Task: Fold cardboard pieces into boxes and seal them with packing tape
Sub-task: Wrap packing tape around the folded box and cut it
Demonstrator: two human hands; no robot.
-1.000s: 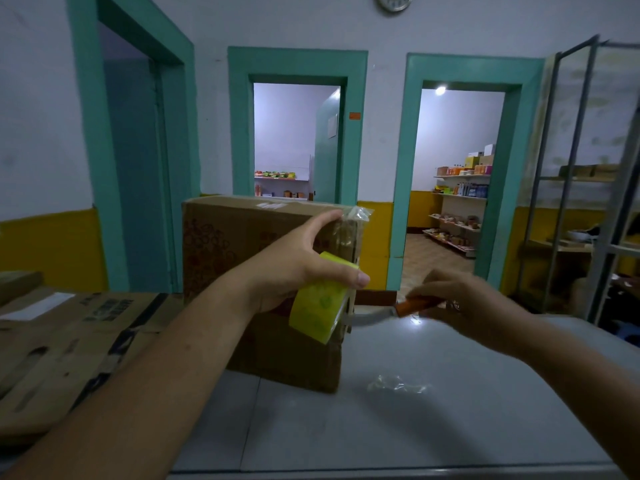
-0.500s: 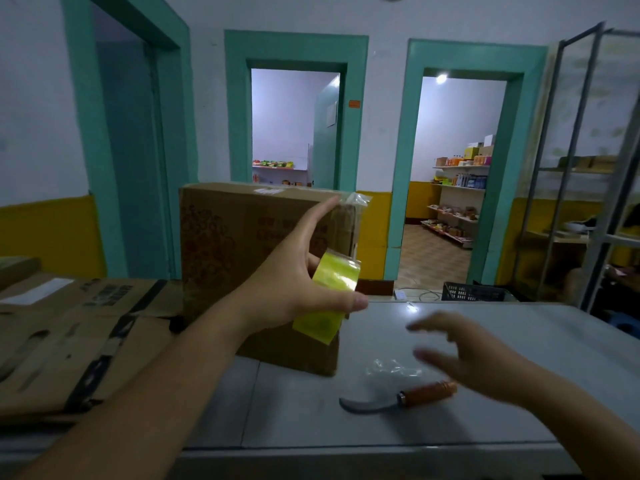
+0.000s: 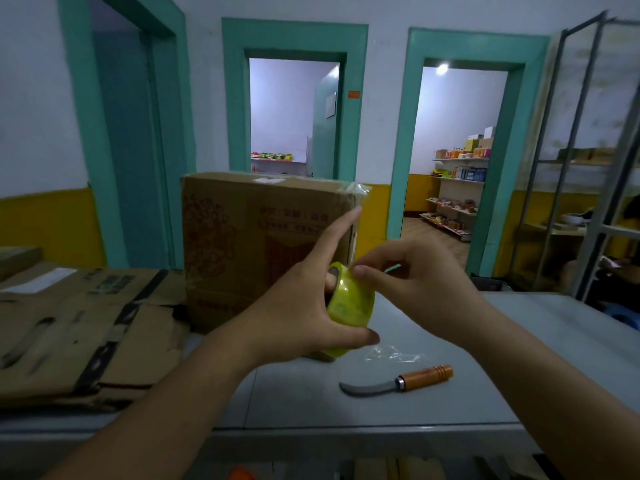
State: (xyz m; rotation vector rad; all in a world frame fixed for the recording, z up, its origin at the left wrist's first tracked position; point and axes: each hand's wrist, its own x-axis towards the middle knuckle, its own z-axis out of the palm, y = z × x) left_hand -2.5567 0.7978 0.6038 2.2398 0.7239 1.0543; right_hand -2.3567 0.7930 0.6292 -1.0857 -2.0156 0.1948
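The translucent yellow-green roll of packing tape (image 3: pixel 351 306) sits at the centre of the frame, lifted off the table in front of the box's lower right corner. The left hand (image 3: pixel 298 306) holds it: a finger is tucked into the core, the thumb lies across the lower band, and the index finger points straight up toward the box's top corner. The roll stands on edge, its core opening facing the left of the frame and slightly up, so its short axis runs roughly left to right, tilted.

A second ago the right hand (image 3: pixel 415 282) held the knife to the tape at the box. It has since put the knife down and now pinches at the roll's upper rim with thumb and fingertips. I judge that one strip is cut and the hand is picking for the free end to start another.

The brown printed cardboard box (image 3: pixel 242 237) stands upright behind the roll, its long side running across the frame, with a loose tape end at its top right corner. The curved knife with an orange wooden handle (image 3: pixel 398 381) lies on the grey table (image 3: pixel 519 358), lower right of centre, blade pointing left. Flattened cardboard pieces (image 3: pixel 69 334) are stacked at the left.
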